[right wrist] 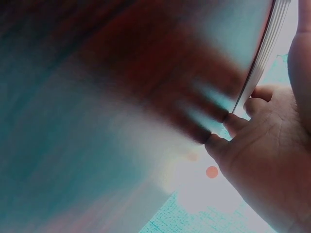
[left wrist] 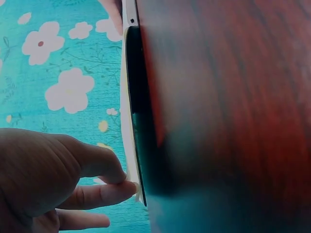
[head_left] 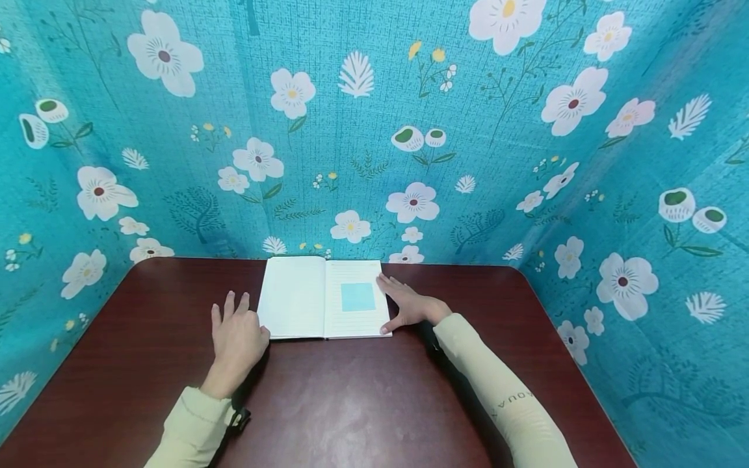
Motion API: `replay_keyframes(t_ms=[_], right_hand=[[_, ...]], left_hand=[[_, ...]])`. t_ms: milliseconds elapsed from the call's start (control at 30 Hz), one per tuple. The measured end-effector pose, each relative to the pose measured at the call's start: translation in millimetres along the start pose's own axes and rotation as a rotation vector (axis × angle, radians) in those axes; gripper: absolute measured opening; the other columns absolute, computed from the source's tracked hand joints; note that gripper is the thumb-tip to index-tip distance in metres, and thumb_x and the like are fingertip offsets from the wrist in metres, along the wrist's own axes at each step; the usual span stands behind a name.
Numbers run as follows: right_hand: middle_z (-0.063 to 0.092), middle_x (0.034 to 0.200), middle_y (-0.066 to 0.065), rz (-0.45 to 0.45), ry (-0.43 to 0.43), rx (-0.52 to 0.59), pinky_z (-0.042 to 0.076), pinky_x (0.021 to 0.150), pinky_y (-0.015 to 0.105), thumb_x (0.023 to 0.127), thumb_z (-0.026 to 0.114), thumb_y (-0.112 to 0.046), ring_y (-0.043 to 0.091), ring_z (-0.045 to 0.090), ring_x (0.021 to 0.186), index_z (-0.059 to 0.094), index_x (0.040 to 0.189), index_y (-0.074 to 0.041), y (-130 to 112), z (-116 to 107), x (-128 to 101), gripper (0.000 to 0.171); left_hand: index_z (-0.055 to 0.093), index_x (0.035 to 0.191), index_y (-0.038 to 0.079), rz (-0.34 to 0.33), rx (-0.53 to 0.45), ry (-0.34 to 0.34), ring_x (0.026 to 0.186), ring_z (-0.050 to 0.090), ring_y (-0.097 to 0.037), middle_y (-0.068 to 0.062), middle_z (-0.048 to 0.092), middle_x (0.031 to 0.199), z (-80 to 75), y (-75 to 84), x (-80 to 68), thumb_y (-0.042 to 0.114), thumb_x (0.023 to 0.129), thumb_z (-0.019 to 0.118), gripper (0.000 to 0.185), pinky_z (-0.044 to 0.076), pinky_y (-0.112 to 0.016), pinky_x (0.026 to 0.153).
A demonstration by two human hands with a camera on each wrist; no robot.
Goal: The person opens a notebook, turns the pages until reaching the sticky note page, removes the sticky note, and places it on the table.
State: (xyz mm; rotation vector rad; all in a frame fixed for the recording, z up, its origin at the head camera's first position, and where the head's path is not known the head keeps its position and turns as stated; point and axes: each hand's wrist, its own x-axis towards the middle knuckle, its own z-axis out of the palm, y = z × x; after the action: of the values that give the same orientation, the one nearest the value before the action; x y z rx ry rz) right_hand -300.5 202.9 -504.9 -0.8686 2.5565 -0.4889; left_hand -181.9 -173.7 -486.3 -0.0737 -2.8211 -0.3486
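Observation:
An open lined notebook lies flat at the far middle of the dark red table, with a light blue sticky note on its right page. My left hand lies flat on the table beside the book's left edge, and its thumb touches near the lower left corner. In the left wrist view its fingertips meet the page edge. My right hand rests along the right edge with straight fingers, thumb at the lower right corner. The right wrist view shows its fingertips against the stacked pages.
A teal cloth with white flowers hangs as a wall behind the table and along both sides. The table has rounded far corners, and its bare wood stretches toward me. Both arms wear pale sleeves.

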Motion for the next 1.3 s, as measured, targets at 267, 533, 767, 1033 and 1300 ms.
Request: replay_keyframes(t_ms=[267, 533, 767, 1033, 1300], right_hand=[[0.0, 0.171, 0.016, 0.006, -0.001, 0.005, 0.01, 0.125, 0.06, 0.078, 0.084, -0.054, 0.038, 0.0, 0.158, 0.002, 0.163, -0.002, -1, 0, -1, 0.129], [-0.001, 0.172, 0.013, 0.018, -0.002, -0.009, 0.01, 0.125, 0.058, 0.078, 0.084, -0.054, 0.034, -0.001, 0.158, 0.001, 0.164, -0.004, -1, -1, -1, 0.129], [0.0, 0.172, 0.013, 0.021, -0.005, -0.002, 0.009, 0.125, 0.058, 0.078, 0.084, -0.055, 0.033, -0.001, 0.158, 0.002, 0.164, -0.005, -1, -1, -1, 0.129], [-0.001, 0.172, 0.011, 0.033, -0.008, -0.005, 0.01, 0.125, 0.058, 0.078, 0.084, -0.055, 0.035, 0.0, 0.158, 0.0, 0.164, -0.006, 1, 0, 0, 0.129], [-0.002, 0.172, 0.014, 0.019, -0.026, 0.022, 0.007, 0.125, 0.058, 0.079, 0.084, -0.054, 0.036, -0.003, 0.158, 0.001, 0.163, -0.003, -2, -1, -1, 0.129]], left_hand=[[0.058, 0.048, 0.005, -0.027, -0.013, -0.061, 0.14, 0.036, -0.055, -0.037, 0.056, 0.135, 5.9, -4.7, -0.8, 0.006, 0.078, 0.07, 0.033, 0.023, -0.075, 0.112], [0.07, 0.062, 0.004, -0.065, 0.004, -0.188, 0.138, 0.036, -0.057, -0.038, 0.056, 0.135, 2.1, -12.8, 3.7, 0.018, 0.085, 0.074, 0.027, 0.026, -0.075, 0.111], [0.069, 0.07, -0.003, -0.093, 0.042, -0.145, 0.123, 0.048, -0.058, -0.037, 0.064, 0.112, -4.4, -8.9, 6.5, 0.02, 0.084, 0.078, 0.028, 0.029, -0.075, 0.107], [0.067, 0.107, -0.012, 0.021, 0.122, -0.094, 0.129, 0.047, -0.051, -0.036, 0.06, 0.126, 2.4, 22.1, 34.7, 0.03, 0.089, 0.073, 0.047, 0.028, -0.071, 0.111], [0.043, 0.154, 0.004, 0.256, 0.059, -0.309, 0.152, 0.023, -0.046, -0.024, 0.031, 0.163, 25.9, 36.4, 67.0, 0.04, 0.104, 0.054, 0.063, 0.019, -0.067, 0.12]])
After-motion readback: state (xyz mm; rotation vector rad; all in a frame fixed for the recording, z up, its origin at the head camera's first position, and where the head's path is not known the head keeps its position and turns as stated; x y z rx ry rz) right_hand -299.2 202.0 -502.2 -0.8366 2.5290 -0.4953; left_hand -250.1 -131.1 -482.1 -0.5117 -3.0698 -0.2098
